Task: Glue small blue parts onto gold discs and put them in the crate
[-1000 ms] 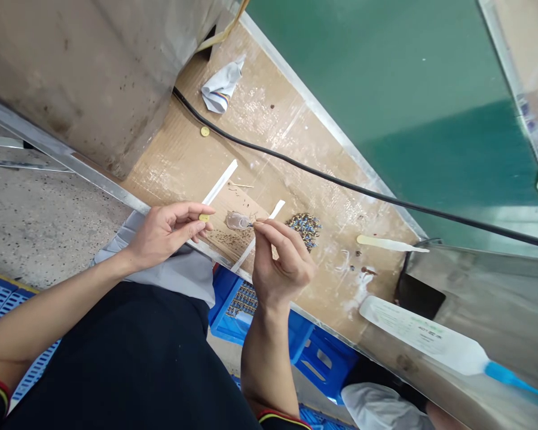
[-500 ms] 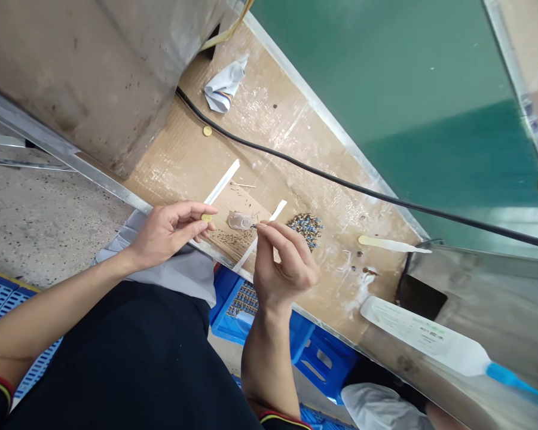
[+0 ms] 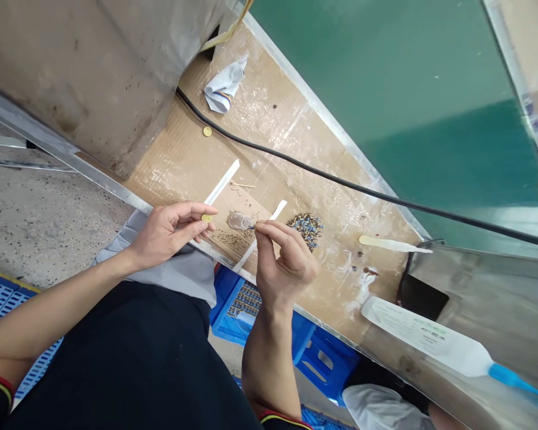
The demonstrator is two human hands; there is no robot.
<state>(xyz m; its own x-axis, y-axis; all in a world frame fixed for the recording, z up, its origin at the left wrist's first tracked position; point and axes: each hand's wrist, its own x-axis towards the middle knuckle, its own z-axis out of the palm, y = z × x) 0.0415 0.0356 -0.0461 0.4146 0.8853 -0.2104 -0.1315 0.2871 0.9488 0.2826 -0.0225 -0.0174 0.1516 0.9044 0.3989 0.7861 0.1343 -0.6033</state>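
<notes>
My left hand (image 3: pixel 174 230) is closed in a light pinch on a small round yellow disc (image 3: pixel 207 218) at the bench's front edge. With thumb and forefinger together, my right hand (image 3: pixel 284 257) pinches a tiny bluish part (image 3: pixel 251 227), mostly hidden by the fingertips. The part's end is at the right side of a small clear plastic piece (image 3: pixel 240 221) lying on the cardboard; whether they touch I cannot tell. Many tiny brown bits (image 3: pixel 233 240) are scattered around that piece. Just right of my right hand lies a heap of small blue and brass-coloured parts (image 3: pixel 307 230).
A black cable (image 3: pixel 291 160) crosses the bench. A white bottle with a blue nozzle (image 3: pixel 425 337) lies at right, near a pale spatula-like strip (image 3: pixel 390 243). Another yellow disc (image 3: pixel 207 131) and a grey cloth (image 3: pixel 225 86) lie farther back. Blue crates (image 3: pixel 233 322) stand below.
My right hand has shifted and turned very slightly, and more of the bluish part shows at its fingertips. My left hand keeps its place with the yellow disc.
</notes>
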